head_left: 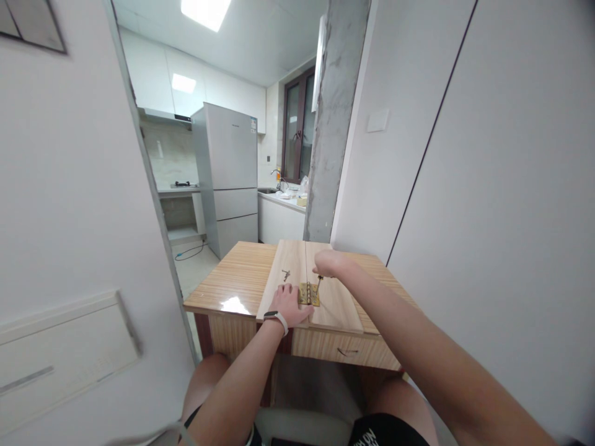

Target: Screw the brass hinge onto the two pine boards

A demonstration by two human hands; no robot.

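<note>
A brass hinge (305, 294) lies across the seam between two pale wooden boards (288, 254) on the desk. My left hand (288, 305) rests flat on the left board with its fingers spread, the thumb side close against the hinge. Above the right board, my right hand (329, 263) is closed around the handle of a screwdriver (319, 284); most of the handle is hidden in the fist. The shaft points down to the right leaf of the hinge. A few small screws (286, 274) lie in a little pile on the left board.
The wood-grain desk (242, 266) has a drawer with a handle (348, 352) in front. White walls stand close on both sides. Beyond the doorway are a grey refrigerator (235, 148), a sink counter (283, 210) and a cable (190, 251) on the floor.
</note>
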